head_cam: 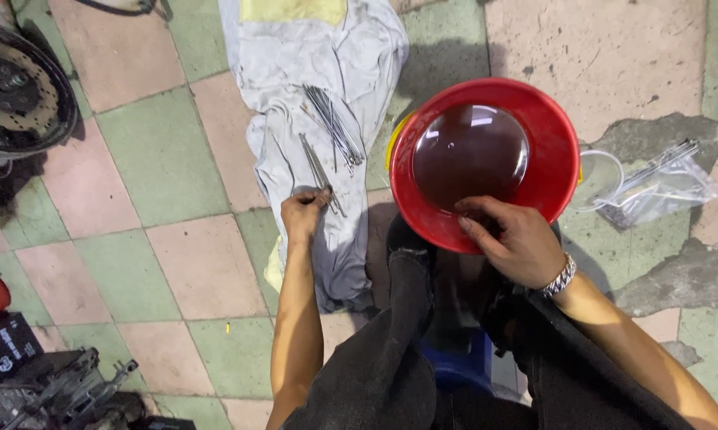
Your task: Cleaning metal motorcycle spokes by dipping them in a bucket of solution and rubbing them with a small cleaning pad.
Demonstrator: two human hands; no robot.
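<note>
Right hand (518, 239) is dipping into the red basin (562, 159); left hand (302, 213) is pinching thin silvery spokes (321, 171), lying lengthwise away from me.
</note>
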